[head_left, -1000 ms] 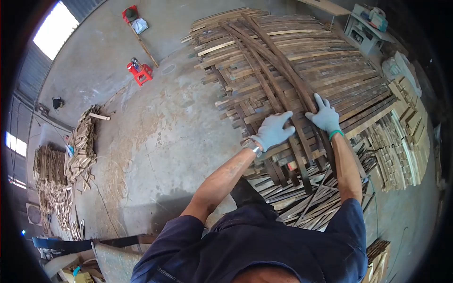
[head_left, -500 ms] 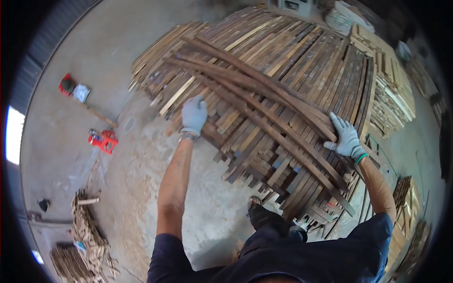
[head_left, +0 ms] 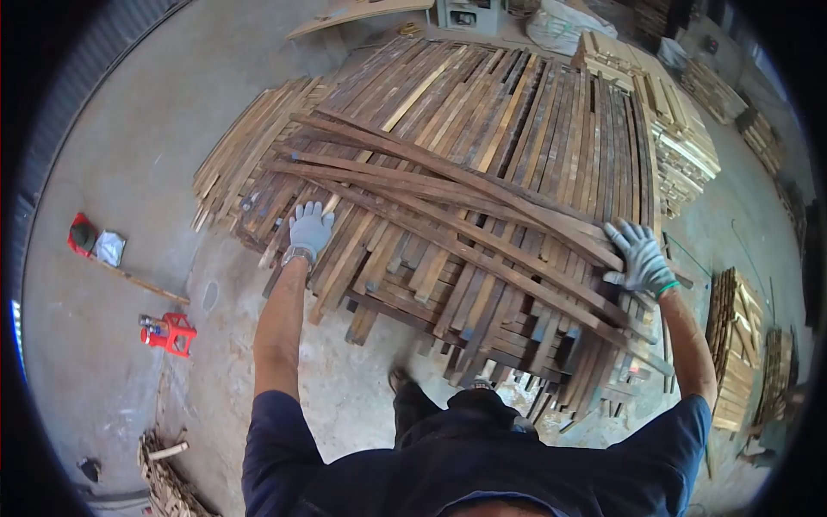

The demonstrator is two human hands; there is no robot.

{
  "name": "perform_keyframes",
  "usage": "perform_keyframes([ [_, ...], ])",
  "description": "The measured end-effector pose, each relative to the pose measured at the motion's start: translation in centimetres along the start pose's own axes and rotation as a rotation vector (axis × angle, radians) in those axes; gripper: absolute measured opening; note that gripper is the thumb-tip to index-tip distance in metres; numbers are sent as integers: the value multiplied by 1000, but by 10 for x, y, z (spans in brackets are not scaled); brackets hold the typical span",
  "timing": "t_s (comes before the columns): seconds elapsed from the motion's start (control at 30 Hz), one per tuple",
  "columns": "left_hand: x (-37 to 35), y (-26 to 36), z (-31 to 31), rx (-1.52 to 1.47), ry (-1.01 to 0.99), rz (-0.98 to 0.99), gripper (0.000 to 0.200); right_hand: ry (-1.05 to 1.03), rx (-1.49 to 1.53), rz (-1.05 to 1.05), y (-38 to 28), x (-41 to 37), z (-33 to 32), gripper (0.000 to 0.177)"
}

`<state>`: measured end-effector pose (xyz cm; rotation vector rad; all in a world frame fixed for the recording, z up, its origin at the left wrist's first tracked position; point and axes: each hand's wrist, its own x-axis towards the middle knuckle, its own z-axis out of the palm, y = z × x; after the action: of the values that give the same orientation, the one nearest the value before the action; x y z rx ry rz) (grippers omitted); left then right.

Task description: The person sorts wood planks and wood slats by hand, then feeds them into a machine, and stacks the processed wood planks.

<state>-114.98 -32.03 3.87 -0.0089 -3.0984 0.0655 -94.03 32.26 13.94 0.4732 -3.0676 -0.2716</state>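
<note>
Head view: several long, dark crosswise battens point(head_left: 469, 179) lie diagonally over a broad batten stack point(head_left: 482, 95) in front of me. They are loosely fanned, with some crossing others and their right-hand ends unevenly set.

My right grip point(head_left: 640, 258), in a grey glove, is at those right-hand ends, fingers spread and thumb apart; I cannot tell how firmly the fingers bear on the wood. My left grip point(head_left: 310, 228), similarly gloved, has its fingers spread palm down at the near left edge of the stack, below the battens' far ends, and encloses nothing. Whether its palm carries weight cannot be told.

Assessment: the battens appear long enough that pressure at one end alone could swing the other, so control from both ends is advisable. The right palm should meet the end faces squarely, with the thumb kept out of the gaps. The left fingers should bear on sound timber, not on a short, projecting end that may tip. Footing merits care: my shoe point(head_left: 399, 379) is on the concrete floor point(head_left: 233, 379) near the stack's jutting ends.
</note>
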Motion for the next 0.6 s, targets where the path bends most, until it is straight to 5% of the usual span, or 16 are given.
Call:
perform_keyframes([
  [0.17, 45, -14, 30, -131, -54, 179, 58, 280, 200, 166, -77, 2, -22, 95],
  [0.23, 38, -6, 20, -164, -76, 155, 56, 226, 189, 261, -128, 24, -37, 83],
  [0.4, 33, -4, 11, -181, -128, 173, 56, 248, 261, 43, -240, 133, -49, 67],
  [0.6, 29, -15, 29, -317, -51, 259, 56, 338, 329, -163, -302, 239, -51, 56],
])
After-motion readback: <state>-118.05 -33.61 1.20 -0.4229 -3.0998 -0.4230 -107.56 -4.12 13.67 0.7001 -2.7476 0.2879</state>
